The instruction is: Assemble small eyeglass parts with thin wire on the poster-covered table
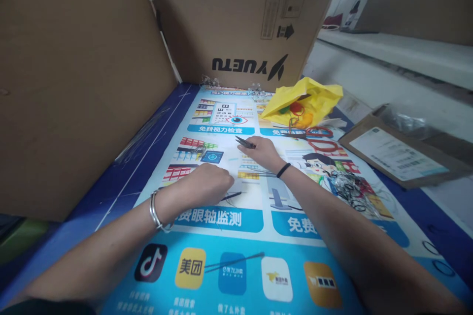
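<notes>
My right hand [262,151] is closed around small dark pointed pliers [244,143], whose tips stick out to the left over the poster. Closer to me, my left hand [212,183] is closed, with its fingers curled under. Whatever it may grip is hidden. Just below its fingers lies a thin dark wire piece [232,197]. Several thin wires [260,171] stretch across the poster beneath my right wrist. Another pair of thin dark strands [236,262] rests nearer to me on the blue part. The printed poster [254,229] lies under both hands.
Large cardboard panels [207,15] stand at the left and back. A yellow bag [306,101] with coloured cord lies at the back right, near red-handled scissors [320,132]. A tangled wire pile [353,189] and an open cardboard box [399,152] are at the right. Loose wires [142,133] lie left.
</notes>
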`<state>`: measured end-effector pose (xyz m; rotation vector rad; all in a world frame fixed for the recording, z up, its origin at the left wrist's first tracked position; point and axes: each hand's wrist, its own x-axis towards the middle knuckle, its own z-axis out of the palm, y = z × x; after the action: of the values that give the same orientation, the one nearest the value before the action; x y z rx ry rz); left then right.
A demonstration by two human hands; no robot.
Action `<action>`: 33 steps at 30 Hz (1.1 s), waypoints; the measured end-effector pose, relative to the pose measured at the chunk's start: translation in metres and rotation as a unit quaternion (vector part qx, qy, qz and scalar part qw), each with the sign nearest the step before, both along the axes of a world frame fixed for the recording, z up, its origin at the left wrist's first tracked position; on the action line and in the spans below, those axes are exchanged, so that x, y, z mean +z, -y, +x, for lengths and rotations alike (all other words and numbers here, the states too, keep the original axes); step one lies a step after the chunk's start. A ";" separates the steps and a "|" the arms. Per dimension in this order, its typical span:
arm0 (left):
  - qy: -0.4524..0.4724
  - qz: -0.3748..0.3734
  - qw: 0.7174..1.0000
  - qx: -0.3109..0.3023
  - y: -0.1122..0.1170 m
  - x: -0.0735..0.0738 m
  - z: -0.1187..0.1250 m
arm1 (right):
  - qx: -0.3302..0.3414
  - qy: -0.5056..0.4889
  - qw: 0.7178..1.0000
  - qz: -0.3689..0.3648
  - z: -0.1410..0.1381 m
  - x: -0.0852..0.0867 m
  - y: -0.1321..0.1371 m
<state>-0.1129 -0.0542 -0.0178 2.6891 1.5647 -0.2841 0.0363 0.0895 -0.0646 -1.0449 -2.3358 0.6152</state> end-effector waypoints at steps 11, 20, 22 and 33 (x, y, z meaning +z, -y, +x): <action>0.063 -0.044 0.997 0.023 -0.008 0.014 -0.007 | -0.009 -0.103 0.995 0.002 0.000 0.010 0.007; 0.081 0.006 0.994 0.069 -0.015 0.031 -0.032 | 0.169 -0.083 0.953 -0.238 -0.014 0.038 0.048; 0.088 0.013 0.993 0.077 -0.016 0.030 -0.033 | 0.193 -0.068 0.948 -0.244 -0.015 0.038 0.052; 0.206 0.084 0.967 0.128 -0.022 0.033 -0.026 | 0.139 -0.180 0.915 -0.333 -0.017 0.035 0.048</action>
<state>-0.1394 -0.0318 0.0151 2.3973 1.8255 0.4039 0.0196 0.0415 -0.0300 -0.7604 -1.9811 1.6470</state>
